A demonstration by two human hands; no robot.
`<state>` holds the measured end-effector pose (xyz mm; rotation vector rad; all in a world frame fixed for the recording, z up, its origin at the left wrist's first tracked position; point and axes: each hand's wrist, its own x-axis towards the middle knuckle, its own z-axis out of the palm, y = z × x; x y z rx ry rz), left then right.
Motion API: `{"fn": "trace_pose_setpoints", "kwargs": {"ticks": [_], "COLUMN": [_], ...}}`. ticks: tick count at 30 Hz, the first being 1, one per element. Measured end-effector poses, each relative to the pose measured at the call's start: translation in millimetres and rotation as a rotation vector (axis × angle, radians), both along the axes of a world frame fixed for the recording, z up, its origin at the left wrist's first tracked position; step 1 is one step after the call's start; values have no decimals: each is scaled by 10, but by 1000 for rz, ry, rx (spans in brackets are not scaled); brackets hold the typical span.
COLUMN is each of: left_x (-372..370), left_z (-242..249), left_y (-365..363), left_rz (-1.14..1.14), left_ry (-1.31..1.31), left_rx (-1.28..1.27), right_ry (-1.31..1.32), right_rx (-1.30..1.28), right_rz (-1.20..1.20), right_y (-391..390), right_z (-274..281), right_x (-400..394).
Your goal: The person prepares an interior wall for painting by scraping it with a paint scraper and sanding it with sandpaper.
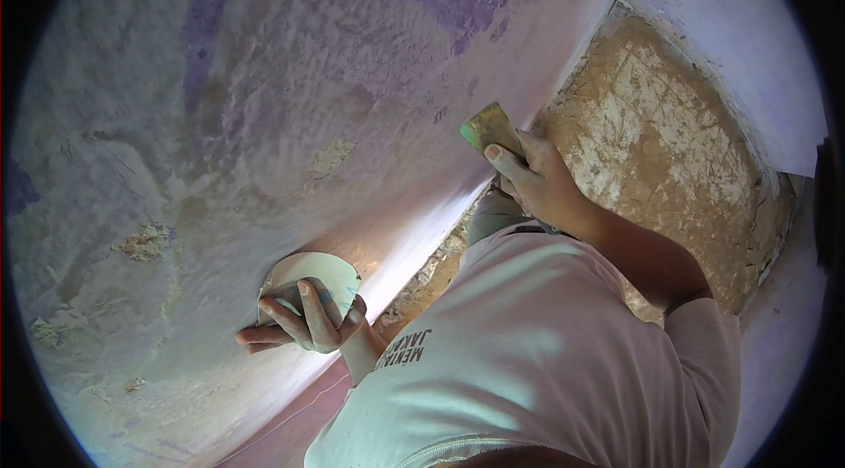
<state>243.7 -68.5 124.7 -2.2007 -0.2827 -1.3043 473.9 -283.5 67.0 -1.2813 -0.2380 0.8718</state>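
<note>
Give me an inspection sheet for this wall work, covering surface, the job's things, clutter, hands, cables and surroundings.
Surface: wall, patchy, purple paint worn away, pale filler and bare rough spots.
Job's things: scraper blade against the wall; pale rounded plate held near the wall.
Clutter: crumbled debris along the wall's base edge.
Hands: right hand grips the scraper blade; left hand holds the plate from beneath, fingers curled.
Cables: nothing seen.
Surroundings: brown, scratched floor patch; the person's pink shirt with dark lettering fills the lower view.

Soft daylight, heavy fisheye w/ dark vignette.
</note>
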Motion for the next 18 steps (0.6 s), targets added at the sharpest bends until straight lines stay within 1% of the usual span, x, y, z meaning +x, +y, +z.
{"fn": "trace_pose_setpoints", "kwargs": {"ticks": [2,5,8,11,14,17,18], "left_x": [5,13,35,35,17,31,23], "left_z": [6,16,24,27,25,25,20], "left_y": [-13,-32,-33,-26,-21,-36,-32], "left_rz": [-7,4,-8,-20,-9,-1,-9], "left_ry": [-6,5,-2,0,14,3,-2], "left_rx": [-4,2,2,1,16,7,4], "right_ry": [-33,-19,-8,1,-90,-62,-98], "right_rx": [-57,42,30,-35,9,-10,-22], "right_rz": [2,5,19,-9,14,31,14], "right_y": [-18,139,61,-28,106,80,46], "right_z": [-76,51,119,-95,92,129,98], "right_x": [-18,57,23,-52,69,74,54]}}
